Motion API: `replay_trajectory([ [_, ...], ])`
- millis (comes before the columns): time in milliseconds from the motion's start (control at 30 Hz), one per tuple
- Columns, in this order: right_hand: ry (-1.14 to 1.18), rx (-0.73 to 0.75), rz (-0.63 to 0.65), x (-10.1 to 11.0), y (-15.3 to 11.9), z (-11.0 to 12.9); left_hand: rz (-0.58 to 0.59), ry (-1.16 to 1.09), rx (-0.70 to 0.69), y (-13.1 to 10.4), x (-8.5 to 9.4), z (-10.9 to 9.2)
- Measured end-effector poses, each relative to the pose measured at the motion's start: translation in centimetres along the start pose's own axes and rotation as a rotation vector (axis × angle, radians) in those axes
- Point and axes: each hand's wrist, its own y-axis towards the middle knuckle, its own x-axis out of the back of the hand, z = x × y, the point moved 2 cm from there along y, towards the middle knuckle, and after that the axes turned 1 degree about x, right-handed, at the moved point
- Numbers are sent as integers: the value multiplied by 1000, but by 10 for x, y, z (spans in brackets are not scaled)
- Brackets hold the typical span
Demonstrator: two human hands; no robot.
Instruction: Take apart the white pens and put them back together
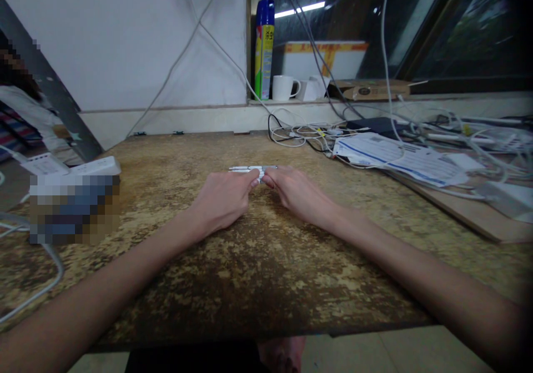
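- bare forearms (137, 265) come in from seven and five o'clock over the mottled brown wooden table (266, 273).
- at twelve o'clock, left hand (225, 198) and right hand (300, 195) pinch slim white-and-silver rods (245, 169) (fingers hide part).
- they look light, stiff, maybe slippery; best gripped near both ends.
- white plastic power strip (100, 166): ten o'clock.

The worn brown wooden tabletop (250, 284) looks rough and patchy; the white cylindrical mug (283, 87) looks smooth and glossy.
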Motion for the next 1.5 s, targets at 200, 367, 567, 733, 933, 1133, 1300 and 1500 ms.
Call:
replay_trajectory([
  [200, -106, 70, 1, -2, -2, 2, 33, -63, 16, 2, 1, 4],
  [367, -163, 93, 13, -3, -2, 4, 71, -223, 34, 5, 0, 9],
  [567, -168, 111, 13, -1, 0, -4, 9, -214, 27, 2, -3, 12],
  [733, -58, 44, -6, -1, 0, -5, -90, -100, -107, -3, -1, 9],
  [933, -67, 44, -31, 0, 1, 1, -62, 9, 17, -1, 5, 3],
  [1133, -173, 74, -48, 6, 2, 3, -57, -93, 112, 7, 6, 6],
  [1300, -70, 80, -56, 7, -1, -3, -59, -219, 40, 4, 4, 7],
  [1500, 306, -60, -105, 10, -5, -4, -84, -320, -36, 0, -3, 12],
])
